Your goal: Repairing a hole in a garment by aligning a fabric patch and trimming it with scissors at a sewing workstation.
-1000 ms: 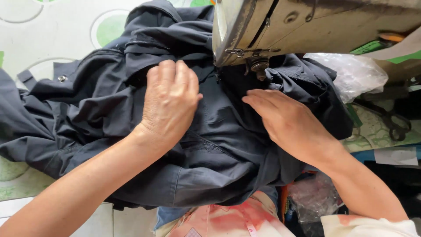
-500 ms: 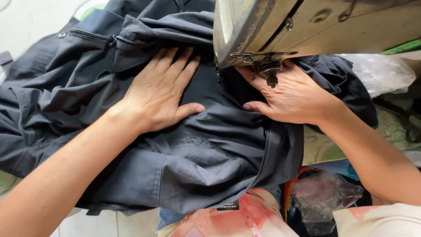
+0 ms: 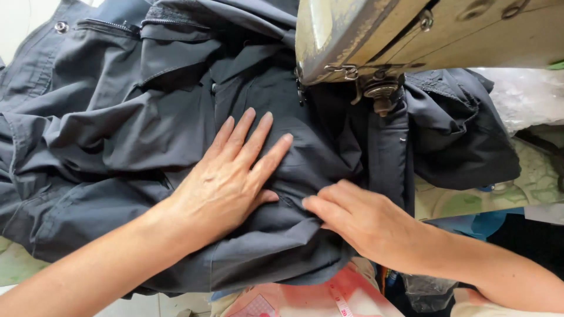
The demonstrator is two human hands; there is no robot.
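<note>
Dark garment [image 3: 147,135]: lay spread under the sewing machine head [image 3: 423,35], which stood at one o'clock. Left hand [image 3: 226,182]: flat on the cloth, fingers released and splayed. Right hand [image 3: 364,220], at five o'clock: fingers extended, pressing a fold.

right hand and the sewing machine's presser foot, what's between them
In the head view, only a flat strip of the dark garment lies between the right hand and the presser foot; nothing else.

Clear crumpled plastic bag [image 3: 520,97] lies well right of the fingers, beyond the dark cloth. No labels, signs, screens.
</note>
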